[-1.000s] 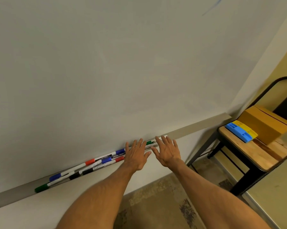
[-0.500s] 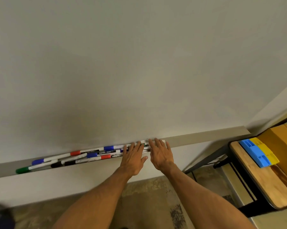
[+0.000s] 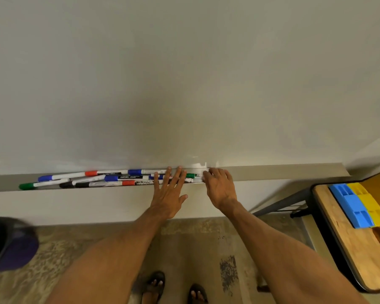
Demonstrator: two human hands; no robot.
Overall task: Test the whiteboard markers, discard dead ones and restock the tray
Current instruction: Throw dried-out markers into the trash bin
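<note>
Whiteboard markers lie in a loose, overlapping cluster, with blue, red, green and black caps, on the left half of the tray. Above them a large, bare whiteboard fills most of the view. The long grey tray runs along its lower edge. At the right stands a chair with a wooden seat, carrying a blue plastic block and a yellow plastic block side by side. At the far left is a dark round container, possibly a bin.

The person reaches both hands to the right end of the cluster. The left hand is flat, fingers straight and spread, fingertips touching the markers. Just beside it, the right hand bends its fingers over the barrel of a green-capped marker; whether they grip it cannot be told.

This looks like the start: choosing a first marker to test. The next move would call for lifting one free, uncapping it and drawing a stroke on the whiteboard.
</note>
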